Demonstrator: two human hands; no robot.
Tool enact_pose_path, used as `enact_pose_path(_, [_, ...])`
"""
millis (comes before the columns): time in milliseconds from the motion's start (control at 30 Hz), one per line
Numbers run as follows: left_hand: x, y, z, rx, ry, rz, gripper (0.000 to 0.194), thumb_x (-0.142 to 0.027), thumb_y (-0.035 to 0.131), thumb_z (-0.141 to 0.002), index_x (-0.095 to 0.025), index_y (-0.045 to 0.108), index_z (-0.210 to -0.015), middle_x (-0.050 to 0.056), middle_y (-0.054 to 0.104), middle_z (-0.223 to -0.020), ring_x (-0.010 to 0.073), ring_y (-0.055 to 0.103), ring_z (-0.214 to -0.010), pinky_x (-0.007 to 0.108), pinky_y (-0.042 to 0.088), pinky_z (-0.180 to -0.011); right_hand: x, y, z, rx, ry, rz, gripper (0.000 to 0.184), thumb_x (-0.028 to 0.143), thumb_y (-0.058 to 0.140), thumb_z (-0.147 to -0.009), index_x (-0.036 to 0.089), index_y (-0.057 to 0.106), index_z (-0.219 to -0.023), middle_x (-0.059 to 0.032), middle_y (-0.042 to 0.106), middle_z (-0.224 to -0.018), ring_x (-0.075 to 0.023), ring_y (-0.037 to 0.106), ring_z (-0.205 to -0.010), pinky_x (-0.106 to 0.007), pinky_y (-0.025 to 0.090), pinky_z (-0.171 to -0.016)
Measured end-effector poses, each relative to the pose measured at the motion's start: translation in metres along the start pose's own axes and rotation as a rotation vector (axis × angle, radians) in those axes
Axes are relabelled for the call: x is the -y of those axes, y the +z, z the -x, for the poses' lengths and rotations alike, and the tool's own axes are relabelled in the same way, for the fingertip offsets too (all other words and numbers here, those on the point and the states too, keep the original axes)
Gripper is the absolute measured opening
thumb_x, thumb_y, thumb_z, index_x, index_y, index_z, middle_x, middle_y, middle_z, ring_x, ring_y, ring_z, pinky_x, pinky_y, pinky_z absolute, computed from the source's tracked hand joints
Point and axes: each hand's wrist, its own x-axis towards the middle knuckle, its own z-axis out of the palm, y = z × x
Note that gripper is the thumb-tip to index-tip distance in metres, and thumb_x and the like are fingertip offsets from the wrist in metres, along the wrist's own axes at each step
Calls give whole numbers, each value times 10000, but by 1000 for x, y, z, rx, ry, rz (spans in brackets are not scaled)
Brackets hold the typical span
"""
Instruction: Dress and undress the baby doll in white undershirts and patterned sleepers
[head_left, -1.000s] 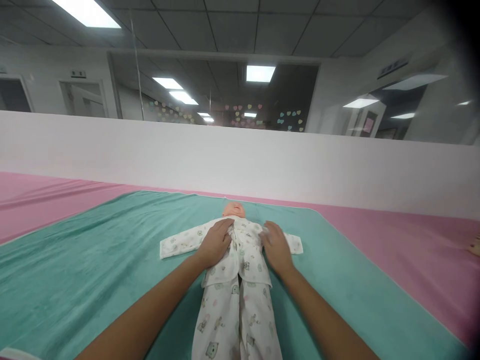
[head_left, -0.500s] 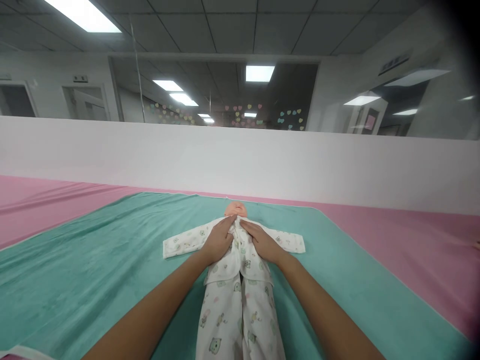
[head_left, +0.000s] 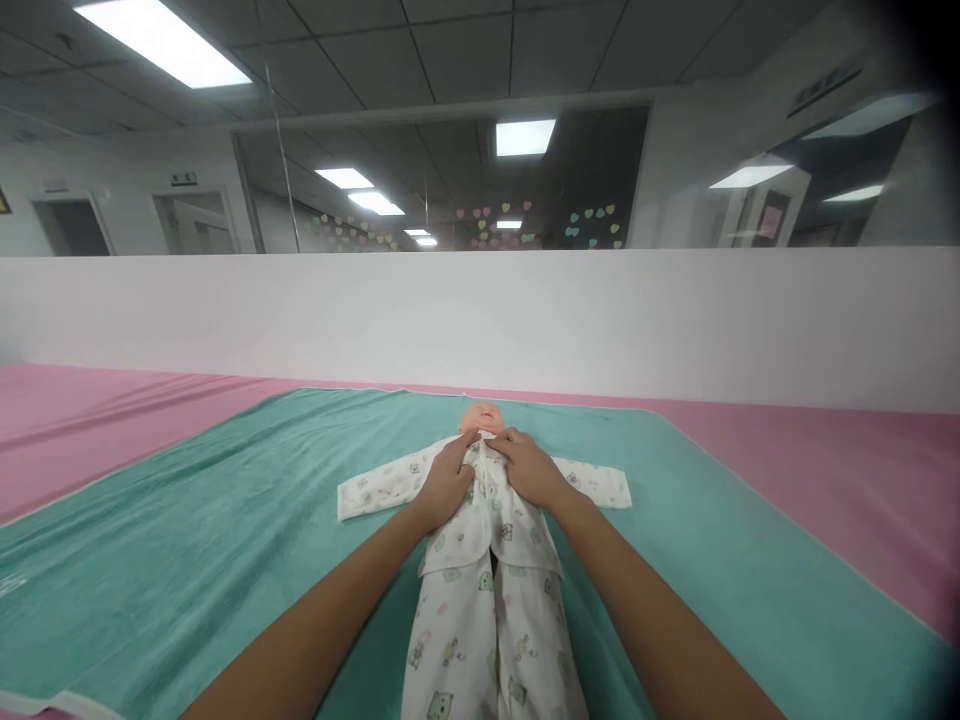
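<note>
A baby doll (head_left: pixel 481 415) lies on its back on a teal towel (head_left: pixel 225 520), dressed in a white printed jacket (head_left: pixel 491 510) and matching trousers (head_left: pixel 487 640), its sleeves spread to both sides. My left hand (head_left: pixel 448 482) rests on the doll's chest, left of the jacket's front opening, fingers curled on the cloth. My right hand (head_left: pixel 529 468) lies just right of the opening, near the collar, fingers bent and pressing the fabric edge. The two hands nearly touch at the neckline.
The towel lies on a pink sheet (head_left: pixel 825 480) covering a wide surface. A low white partition (head_left: pixel 480 320) runs along the far side, with glass and a room with ceiling lights behind it.
My right hand moved from the doll's right sleeve side inward to the jacket's front by the collar. Both hands then crept slightly up toward the neck. The view shifted a little.
</note>
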Motion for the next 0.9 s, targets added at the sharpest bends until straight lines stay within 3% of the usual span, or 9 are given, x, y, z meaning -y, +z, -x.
enact_pose_path(233, [-1,0,2,3,-24,11,605,-127,343,-736,-183,334,-1338,68,375,-1374,199,323,-1261,379,245,-1061,1,1,2,-6,44,104,518,81,366,-742,277,513,-1198,-53,502,-1138,-201,439,-945,-315,369,-828])
enact_pose_path(433, [-1,-2,2,0,13,-5,583,-126,340,-739,-187,358,-1319,54,410,-1351,191,344,-1243,379,254,-1062,-8,11,3,-49,74,-37,548,49,341,-714,225,507,-1205,-70,504,-1110,-185,438,-1021,-330,334,-920])
enact_pose_path(600, [-2,-3,3,-8,-5,-9,527,-130,335,-756,-175,406,-1276,57,416,-1342,194,349,-1236,379,258,-1058,-25,22,15,-235,180,-312,404,102,329,-731,202,580,-1031,-46,547,-1040,-162,473,-1015,-321,351,-934])
enact_pose_path(733, [-4,-5,9,-30,-39,19,493,-148,344,-779,-192,406,-1267,57,415,-1333,197,363,-1220,361,276,-1040,-35,24,34,-343,274,-367,332,126,343,-716,212,591,-920,-22,559,-992,-161,509,-952,-318,382,-878])
enact_pose_path(900, [-8,-12,19,-134,13,57,309,-145,374,-770,-223,529,-1025,26,546,-1108,179,480,-1054,330,368,-932,-6,14,42,-413,276,-358,202,226,378,-786,216,572,-845,-23,561,-918,-169,512,-852,-304,396,-758])
